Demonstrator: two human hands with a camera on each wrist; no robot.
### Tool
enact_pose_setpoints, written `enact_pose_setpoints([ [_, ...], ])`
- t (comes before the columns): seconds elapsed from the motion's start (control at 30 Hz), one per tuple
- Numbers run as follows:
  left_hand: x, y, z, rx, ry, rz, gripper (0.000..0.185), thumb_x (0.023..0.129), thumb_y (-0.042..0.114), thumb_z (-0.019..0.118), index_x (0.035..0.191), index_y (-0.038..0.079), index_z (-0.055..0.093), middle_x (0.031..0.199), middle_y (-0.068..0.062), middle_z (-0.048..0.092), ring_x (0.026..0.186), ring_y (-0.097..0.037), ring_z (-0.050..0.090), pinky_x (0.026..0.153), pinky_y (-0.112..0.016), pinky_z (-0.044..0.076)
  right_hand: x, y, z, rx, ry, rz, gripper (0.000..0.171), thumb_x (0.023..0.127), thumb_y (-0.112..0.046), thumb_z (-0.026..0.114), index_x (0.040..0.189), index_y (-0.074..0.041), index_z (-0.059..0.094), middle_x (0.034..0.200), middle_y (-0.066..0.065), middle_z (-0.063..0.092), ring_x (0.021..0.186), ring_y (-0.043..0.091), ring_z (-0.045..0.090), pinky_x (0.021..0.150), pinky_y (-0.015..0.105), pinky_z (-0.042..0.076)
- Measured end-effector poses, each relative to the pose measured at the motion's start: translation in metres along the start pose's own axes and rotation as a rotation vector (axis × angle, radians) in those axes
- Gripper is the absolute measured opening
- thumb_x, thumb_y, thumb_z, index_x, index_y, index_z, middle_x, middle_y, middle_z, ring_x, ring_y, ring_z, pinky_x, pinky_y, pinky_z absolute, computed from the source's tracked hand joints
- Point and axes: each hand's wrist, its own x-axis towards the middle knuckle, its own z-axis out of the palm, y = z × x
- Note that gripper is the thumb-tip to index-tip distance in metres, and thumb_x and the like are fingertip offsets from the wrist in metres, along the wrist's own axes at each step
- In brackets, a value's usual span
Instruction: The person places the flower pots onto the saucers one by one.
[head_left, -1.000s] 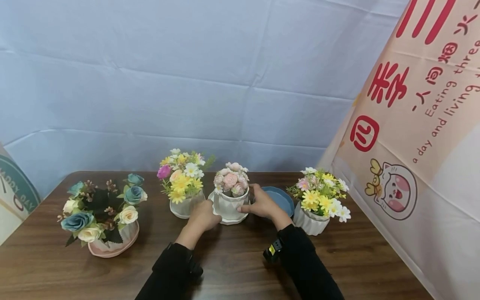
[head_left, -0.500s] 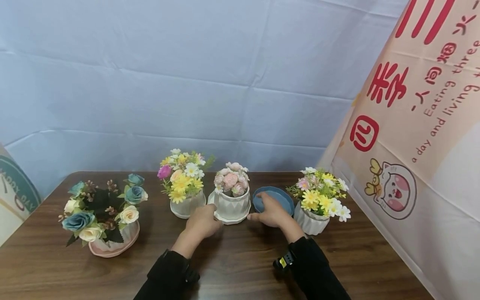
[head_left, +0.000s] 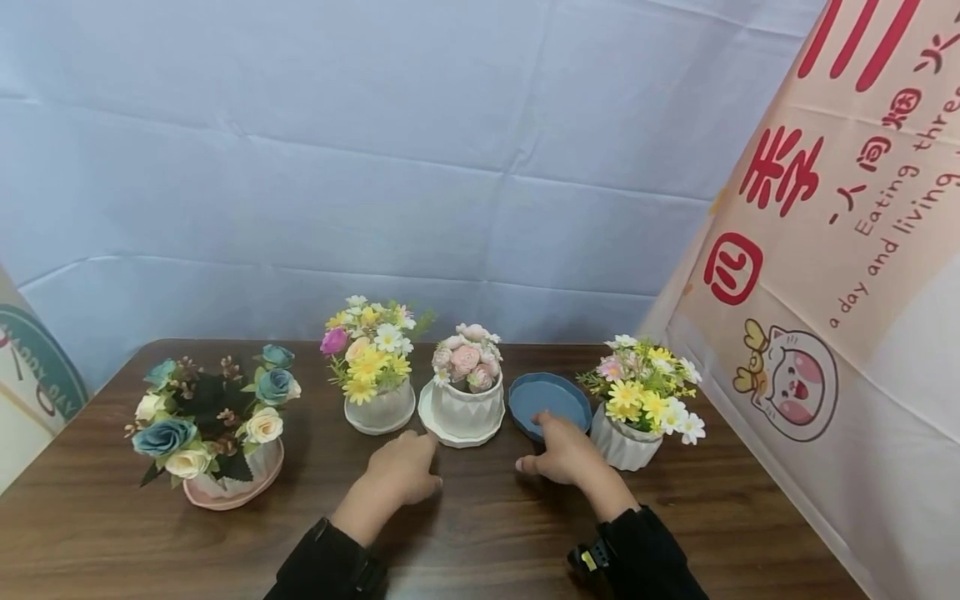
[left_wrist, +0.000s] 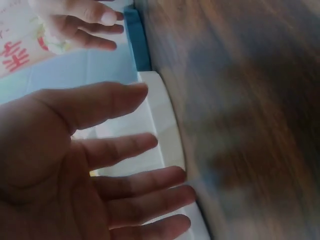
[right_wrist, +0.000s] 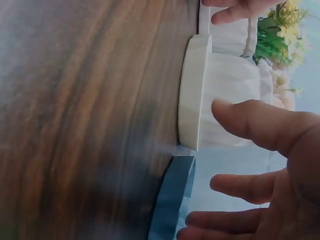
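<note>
In the head view, a white pot [head_left: 468, 410] of pink flowers [head_left: 467, 360] stands upright on a white saucer [head_left: 461, 441]. My left hand [head_left: 401, 469] is in front of that saucer, fingers extended and nothing held. The left wrist view shows its spread fingers [left_wrist: 142, 190] overlapping the white saucer's side. My right hand [head_left: 567, 450] hovers at the near edge of a blue saucer [head_left: 551, 393], which bears no pot. In the right wrist view, the thumb and fingers [right_wrist: 245, 185] are apart with nothing between them, close to the blue saucer's rim [right_wrist: 172, 200].
Left of the pink flowers, another white pot [head_left: 380, 406] with yellow and white flowers sits on a saucer. A pot of blue and cream roses [head_left: 213, 425] rests on a pink saucer [head_left: 234, 502] farther left. At right, a white pot [head_left: 624, 442] stands directly on the wooden table [head_left: 480, 533].
My right hand has let go of the pink-flower pot and moved right to the blue saucer. My left hand has drawn back slightly from the white saucer, its fingers straighter.
</note>
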Motion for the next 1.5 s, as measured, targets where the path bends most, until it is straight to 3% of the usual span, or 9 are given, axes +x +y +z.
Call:
enact_pose_setpoints([
  [0.33,-0.019,0.01,-0.002,0.096,-0.03,0.037,0.047,0.072,0.024,0.078,0.112,0.003,0.063,0.099,-0.018,0.057,0.091,-0.036,0.058,0.068,-0.049,0.049,-0.021,-0.003,-0.003,-0.208,-0.016,0.051,0.067,0.076,-0.032,0.076,0.13,-0.001,0.05,0.125,0.028,0.046,0.111,0.047,0.045,0.085,0.056,0.041],
  [0.7,-0.021,0.026,0.002,0.142,-0.005,0.115,0.049,0.072,0.03,0.078,0.113,0.006,0.064,0.099,-0.015,0.059,0.089,-0.034,0.059,0.067,-0.048,0.05,-0.032,0.01,-0.004,-0.214,-0.031,0.124,0.069,0.074,-0.035,0.077,0.13,-0.003,0.051,0.125,0.029,0.046,0.111,0.046,0.045,0.077,0.057,0.044],
  [1.0,-0.01,0.048,0.02,0.088,0.014,0.177,0.048,0.073,0.032,0.077,0.112,0.006,0.065,0.097,-0.012,0.061,0.091,-0.027,0.06,0.066,-0.042,0.051,-0.044,0.03,-0.014,-0.156,0.007,0.151,0.068,0.076,-0.036,0.075,0.128,0.0,0.052,0.12,0.022,0.054,0.103,0.042,0.053,0.071,0.054,0.046],
  [1.17,0.0,0.055,0.029,0.043,-0.003,0.199,0.041,0.074,0.031,0.076,0.105,0.006,0.066,0.095,-0.01,0.062,0.09,-0.025,0.061,0.065,-0.04,0.052,-0.049,0.039,-0.023,-0.106,0.03,0.217,0.065,0.079,-0.039,0.072,0.127,0.001,0.052,0.116,0.02,0.057,0.096,0.039,0.057,0.069,0.05,0.047],
  [1.5,0.021,0.068,0.034,-0.169,0.038,0.127,0.026,0.076,0.025,0.075,0.09,0.004,0.066,0.082,-0.005,0.062,0.079,-0.025,0.062,0.06,-0.036,0.05,-0.056,0.061,-0.045,-0.079,0.016,0.393,0.069,0.078,-0.052,0.067,0.119,0.002,0.056,0.111,0.027,0.057,0.086,0.041,0.058,0.06,0.048,0.047],
])
